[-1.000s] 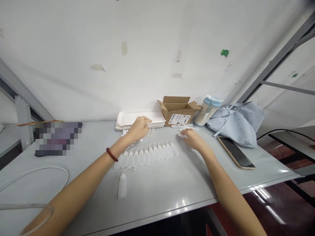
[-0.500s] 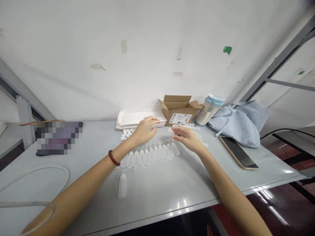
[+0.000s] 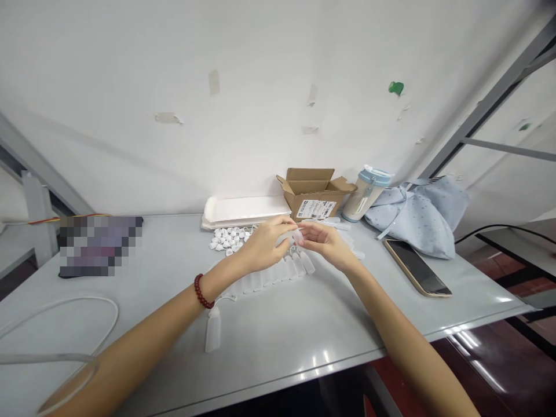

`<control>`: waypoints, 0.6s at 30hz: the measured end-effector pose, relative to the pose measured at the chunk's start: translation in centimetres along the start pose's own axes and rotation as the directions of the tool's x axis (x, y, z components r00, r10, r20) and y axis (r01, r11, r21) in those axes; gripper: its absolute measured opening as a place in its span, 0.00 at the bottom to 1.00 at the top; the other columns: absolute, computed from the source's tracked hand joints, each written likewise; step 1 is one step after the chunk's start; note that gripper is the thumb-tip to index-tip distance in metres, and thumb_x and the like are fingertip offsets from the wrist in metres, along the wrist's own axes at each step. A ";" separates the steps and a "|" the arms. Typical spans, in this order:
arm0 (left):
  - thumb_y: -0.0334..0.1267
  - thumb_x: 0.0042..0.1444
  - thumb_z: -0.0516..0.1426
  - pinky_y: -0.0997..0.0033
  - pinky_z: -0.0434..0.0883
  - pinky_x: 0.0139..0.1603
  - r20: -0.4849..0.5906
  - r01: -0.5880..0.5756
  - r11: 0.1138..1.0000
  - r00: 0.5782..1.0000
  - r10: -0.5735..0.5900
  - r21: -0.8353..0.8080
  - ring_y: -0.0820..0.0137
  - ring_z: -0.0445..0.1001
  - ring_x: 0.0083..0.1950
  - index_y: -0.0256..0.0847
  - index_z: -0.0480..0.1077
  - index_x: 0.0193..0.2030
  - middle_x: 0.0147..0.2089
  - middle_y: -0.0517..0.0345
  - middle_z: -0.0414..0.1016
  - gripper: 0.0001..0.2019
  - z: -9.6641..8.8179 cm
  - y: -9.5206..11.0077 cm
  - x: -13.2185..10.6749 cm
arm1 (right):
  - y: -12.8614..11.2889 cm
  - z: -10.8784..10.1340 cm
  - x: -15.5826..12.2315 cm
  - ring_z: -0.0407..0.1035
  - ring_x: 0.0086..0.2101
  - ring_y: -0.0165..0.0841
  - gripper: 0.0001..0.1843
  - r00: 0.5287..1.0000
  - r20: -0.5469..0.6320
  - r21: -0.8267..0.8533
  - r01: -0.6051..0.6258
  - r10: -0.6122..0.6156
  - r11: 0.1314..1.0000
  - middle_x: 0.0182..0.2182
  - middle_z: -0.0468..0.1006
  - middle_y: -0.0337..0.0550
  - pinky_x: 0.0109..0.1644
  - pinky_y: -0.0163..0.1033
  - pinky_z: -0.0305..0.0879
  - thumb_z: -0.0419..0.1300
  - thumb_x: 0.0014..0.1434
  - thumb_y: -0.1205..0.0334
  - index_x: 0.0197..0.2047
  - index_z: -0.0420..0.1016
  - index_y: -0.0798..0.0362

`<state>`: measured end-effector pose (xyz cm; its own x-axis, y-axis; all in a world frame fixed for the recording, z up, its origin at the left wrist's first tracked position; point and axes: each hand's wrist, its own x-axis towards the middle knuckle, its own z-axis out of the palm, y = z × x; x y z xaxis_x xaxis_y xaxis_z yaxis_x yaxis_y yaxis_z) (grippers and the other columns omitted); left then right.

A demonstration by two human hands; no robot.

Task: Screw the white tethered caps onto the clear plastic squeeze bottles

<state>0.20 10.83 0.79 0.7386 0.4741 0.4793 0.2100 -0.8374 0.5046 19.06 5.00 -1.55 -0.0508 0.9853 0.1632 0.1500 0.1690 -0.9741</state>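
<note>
Above the far part of the table, my right hand [image 3: 325,244] is closed around a small translucent plastic bottle [image 3: 297,237]. My left hand [image 3: 267,242] meets it there, thumb and fingers curled by the bottle; what they pinch is hidden. Below both hands lies a slanting row of similar bottles [image 3: 278,272] with white caps and cords, partly covered by my left hand. Nearer me, a single capped bottle [image 3: 212,331] with a cord lies apart. A pile of loose white caps [image 3: 226,238] is just beyond my left wrist.
White trays [image 3: 247,209] are stacked against the wall beside an open cardboard box [image 3: 313,200]. To the right are a tumbler [image 3: 365,194], a pale blue cloth bag [image 3: 417,214] and a phone [image 3: 417,267]. More translucent bottles [image 3: 334,223] lie by the box; a cable [image 3: 115,313] loops at left.
My left hand has moved right and slightly down from over the caps to the bottle in my right hand. The cap pile shows more. The view has shifted slightly.
</note>
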 end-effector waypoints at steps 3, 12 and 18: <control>0.25 0.53 0.49 0.64 0.73 0.44 0.008 -0.008 1.000 1.000 0.008 -0.005 0.67 0.72 0.45 0.41 0.70 0.48 0.51 0.53 0.70 0.18 0.0 0.3 0.0 | 0.0 0.1 0.0 0.71 0.35 0.34 0.20 1.000 0.014 0.002 0.025 -0.025 1.000 0.35 0.76 0.40 0.44 0.44 0.68 0.65 0.51 0.60 0.48 0.72 0.50; 0.27 0.55 0.49 0.65 0.71 0.49 -0.017 -0.021 0.998 1.000 0.020 -0.052 0.67 0.72 0.48 0.41 0.72 0.45 0.48 0.56 0.75 0.15 -0.4 0.6 0.2 | -0.1 0.1 0.0 0.72 0.37 0.35 0.16 0.998 0.020 0.004 0.063 -0.063 0.998 0.40 0.78 0.43 0.48 0.47 0.67 0.63 0.53 0.59 0.47 0.75 0.50; 0.33 0.61 0.45 0.62 0.74 0.35 0.049 -0.130 0.969 0.991 0.122 0.210 0.67 0.75 0.37 0.47 0.72 0.46 0.37 0.57 0.77 0.16 -1.8 4.3 -1.4 | -0.2 -0.1 0.1 0.73 0.37 0.36 0.16 0.996 -0.081 0.046 0.039 -0.035 0.998 0.37 0.78 0.43 0.47 0.46 0.67 0.66 0.50 0.57 0.43 0.75 0.51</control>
<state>-1.11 7.00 3.57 0.7891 0.3542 0.5018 0.2423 -0.9302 0.2756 19.09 5.04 -1.32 0.0246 0.9776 0.2092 0.1025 0.2057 -0.9732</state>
